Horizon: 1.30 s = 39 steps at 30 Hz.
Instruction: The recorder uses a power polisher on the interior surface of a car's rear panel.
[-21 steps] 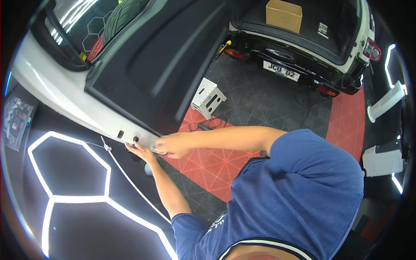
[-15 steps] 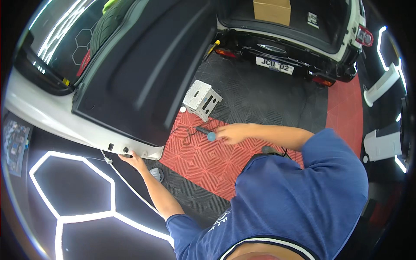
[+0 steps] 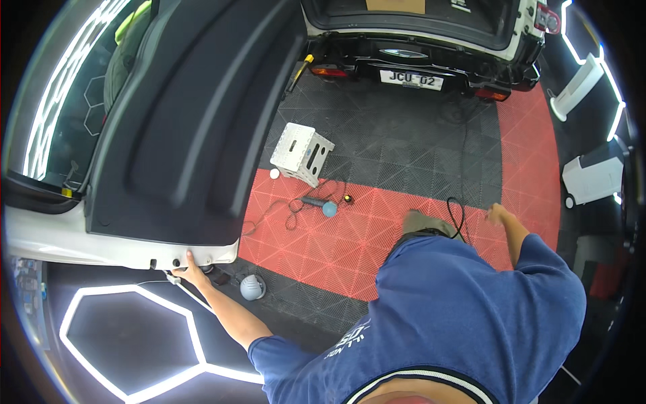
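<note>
My left hand (image 3: 189,270) grips the lower edge of the white door (image 3: 121,249) with black inner trim (image 3: 182,128), its thumb on top beside a small black knob (image 3: 176,262). My right hand (image 3: 498,215) is out to the right over the floor, touching nothing that I can see, its fingers blurred. Below my left hand hangs a white cord (image 3: 195,295), and a grey domed object (image 3: 252,287) lies on the dark mat. A power tool with a light blue pad (image 3: 329,209) lies on the red tiles among black cables.
A white step stool (image 3: 296,148) stands beside the door. The vehicle's rear bumper (image 3: 431,57) spans the top, with a cardboard box (image 3: 393,5) in the boot. White appliances (image 3: 592,178) stand at the right. Glowing hexagon lights (image 3: 134,289) fill the lower left.
My right hand has left the door and swung far to the right. My left hand stays on the door, which now sits lower and flatter in view as the camera has shifted.
</note>
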### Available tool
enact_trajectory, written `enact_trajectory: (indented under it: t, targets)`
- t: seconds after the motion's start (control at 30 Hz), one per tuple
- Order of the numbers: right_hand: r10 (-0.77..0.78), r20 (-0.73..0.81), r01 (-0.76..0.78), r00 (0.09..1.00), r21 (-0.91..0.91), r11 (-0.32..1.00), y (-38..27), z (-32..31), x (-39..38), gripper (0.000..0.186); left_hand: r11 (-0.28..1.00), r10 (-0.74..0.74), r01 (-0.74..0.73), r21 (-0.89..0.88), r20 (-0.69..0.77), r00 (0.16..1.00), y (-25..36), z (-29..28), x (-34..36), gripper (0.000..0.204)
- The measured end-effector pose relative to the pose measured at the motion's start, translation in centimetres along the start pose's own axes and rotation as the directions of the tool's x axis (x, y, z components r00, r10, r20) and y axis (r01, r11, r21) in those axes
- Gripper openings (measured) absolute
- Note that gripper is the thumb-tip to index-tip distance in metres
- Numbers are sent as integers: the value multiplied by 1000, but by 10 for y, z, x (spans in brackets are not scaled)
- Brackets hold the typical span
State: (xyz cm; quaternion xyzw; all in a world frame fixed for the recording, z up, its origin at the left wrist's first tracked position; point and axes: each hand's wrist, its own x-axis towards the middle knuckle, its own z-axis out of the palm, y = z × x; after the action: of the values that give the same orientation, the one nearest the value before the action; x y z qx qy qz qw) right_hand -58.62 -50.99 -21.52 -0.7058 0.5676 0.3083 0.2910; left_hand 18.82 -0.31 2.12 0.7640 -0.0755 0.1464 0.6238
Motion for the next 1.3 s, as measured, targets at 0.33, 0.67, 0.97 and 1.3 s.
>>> enact_trajectory:
  t: [0.33,0.67,0.97,1.3]
  targets:
    - [-68,96,34,993,317,948,-153,-19,25,27,990,28,-8,144,-140,990,-20,-33,-6,95]
    - [-461,-298,547,836,381,745,-306,-136,52,34,816,-550,570,-96,-435,713,-97,-71,-152,75]
    - [-195,-84,211,977,296,932,-241,-19,66,30,966,-257,254,-42,-216,942,-41,11,-65,69]
    - [-13,102,-45,995,540,840,-251,42,-17,26,986,-123,144,86,-216,969,-82,20,-18,84]
